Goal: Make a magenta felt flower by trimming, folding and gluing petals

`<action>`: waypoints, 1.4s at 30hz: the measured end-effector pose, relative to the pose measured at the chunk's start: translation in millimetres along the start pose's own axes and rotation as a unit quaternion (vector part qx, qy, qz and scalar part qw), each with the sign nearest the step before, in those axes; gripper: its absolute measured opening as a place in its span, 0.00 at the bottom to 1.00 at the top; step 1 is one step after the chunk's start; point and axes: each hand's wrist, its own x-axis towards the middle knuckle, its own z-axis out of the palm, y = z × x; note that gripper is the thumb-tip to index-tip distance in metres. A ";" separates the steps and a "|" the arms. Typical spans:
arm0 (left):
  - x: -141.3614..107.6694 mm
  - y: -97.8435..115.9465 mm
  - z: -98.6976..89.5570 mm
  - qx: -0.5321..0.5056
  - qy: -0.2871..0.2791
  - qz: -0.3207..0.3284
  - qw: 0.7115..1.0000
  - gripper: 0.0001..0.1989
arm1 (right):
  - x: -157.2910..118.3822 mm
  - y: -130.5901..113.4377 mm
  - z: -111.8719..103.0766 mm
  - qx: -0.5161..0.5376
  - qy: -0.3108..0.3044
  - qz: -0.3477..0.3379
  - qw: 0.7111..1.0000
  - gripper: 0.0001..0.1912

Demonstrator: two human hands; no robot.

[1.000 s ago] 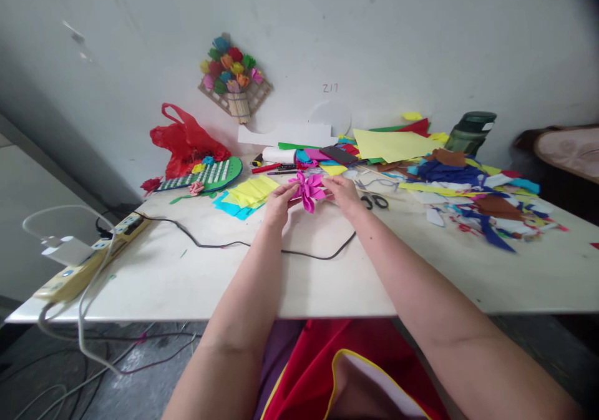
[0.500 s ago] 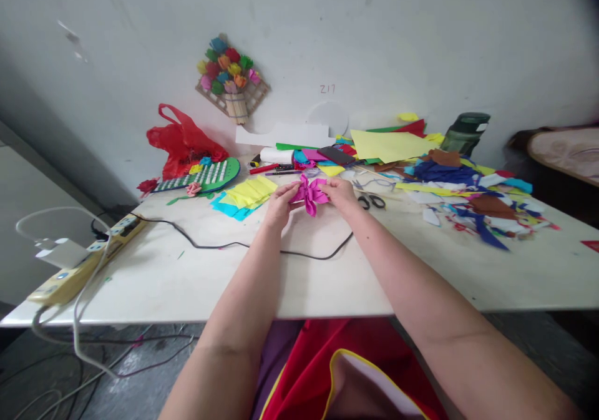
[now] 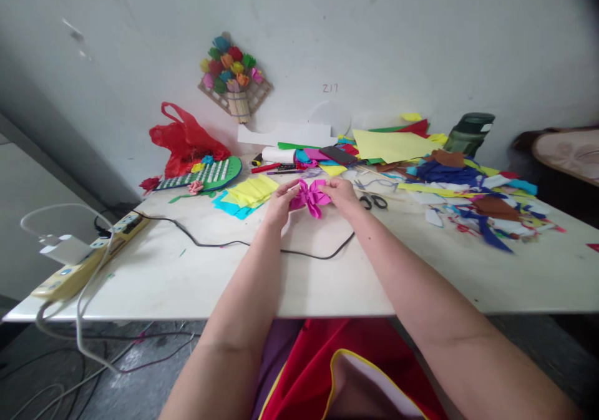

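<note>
A bright pink paper flower (image 3: 311,198) with several creased petals is held just above the table between my two hands. My left hand (image 3: 281,203) is closed on its left side, fingers behind and thumb in front. On the other side, my right hand (image 3: 340,195) pinches a petal at the upper right. Beside my right hand lie scissors with black handles (image 3: 373,202). Yellow paper sheets (image 3: 253,190) rest over blue paper sheets (image 3: 234,206) to the left of my left hand.
A black cable (image 3: 224,244) crosses the white table (image 3: 327,289) under my wrists. At the left edge sits a power strip (image 3: 88,273). Paper scraps (image 3: 496,208) pile up at right, before a green bottle (image 3: 469,134). A red plastic bag (image 3: 185,142) stands back left.
The pink flower's petals look spread a little wider, and its lower petal has shifted slightly. Both hands stay on it in nearly the same place. The whole view has shifted slightly.
</note>
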 end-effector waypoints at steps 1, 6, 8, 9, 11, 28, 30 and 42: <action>0.9 -0.5 -0.7 -0.003 0.003 0.002 1.000 0.26 | -0.1 0.4 0.3 0.004 -0.001 -0.002 1.000 0.17; 6.6 -4.7 -5.4 0.012 0.013 0.007 1.000 0.25 | 0.2 3.7 1.9 0.012 0.002 -0.013 1.000 0.16; 7.8 -5.4 -6.4 0.023 0.013 0.015 1.000 0.25 | 0.7 5.2 2.2 0.009 0.005 -0.012 1.000 0.15; 7.9 -5.4 -6.5 0.029 0.015 0.020 0.999 0.24 | 1.1 6.0 2.3 0.009 0.005 -0.011 1.000 0.15; 7.2 -4.4 -6.2 0.043 0.021 0.033 0.998 0.24 | 1.7 7.3 2.2 0.010 0.005 -0.012 1.000 0.14; 5.4 0.4 -0.2 0.129 0.010 0.107 0.986 0.22 | 3.6 11.7 4.2 -0.004 0.011 -0.011 1.000 0.12; 4.5 0.8 -0.7 0.138 0.011 0.093 0.986 0.22 | 4.4 13.3 4.6 -0.005 0.014 -0.016 1.000 0.12; 0.4 3.6 1.3 0.155 0.038 0.036 0.987 0.22 | 3.9 14.5 7.8 -0.036 0.038 -0.047 0.998 0.13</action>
